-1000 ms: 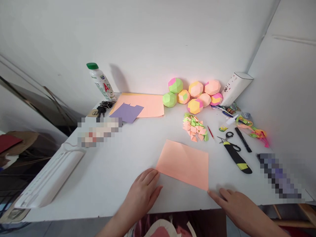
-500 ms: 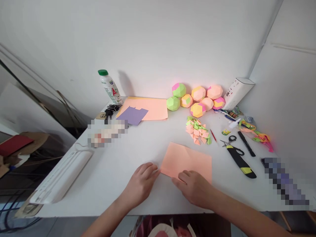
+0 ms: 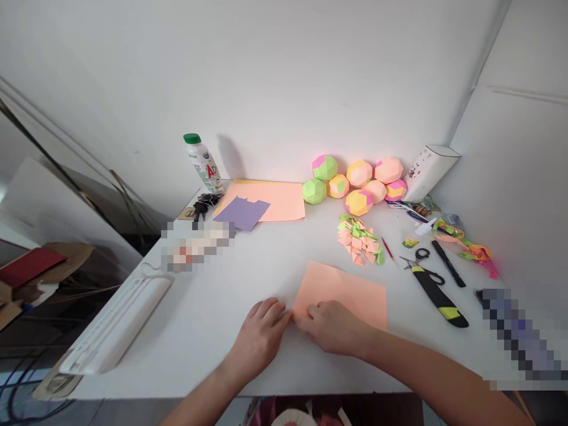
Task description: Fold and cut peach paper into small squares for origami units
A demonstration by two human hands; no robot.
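Observation:
A peach sheet of paper (image 3: 355, 290) lies on the table in front of me. At the sheet's left corner, my left hand (image 3: 262, 331) is closed, with thumb and forefinger pinching the paper's tip. My right hand (image 3: 332, 326) rests on the near left part of the sheet, its fingers curled and pressed on the paper close to the left fingertips. The near edge of the sheet is partly hidden under the right hand. Beyond the sheet is a pile of small folded peach and green paper pieces (image 3: 358, 239).
Several faceted paper balls (image 3: 325, 168) stand by the wall. Scissors (image 3: 437, 296), a black pen (image 3: 448, 263) and a glue bottle (image 3: 419, 232) lie right. Left are a purple sheet (image 3: 243, 214), peach sheets (image 3: 284, 198), a bottle (image 3: 205, 168) and a white device (image 3: 115, 325).
My right hand has slid left along the sheet, closer to the left hand at the corner. The left hand stays at the corner. The view has shifted slightly.

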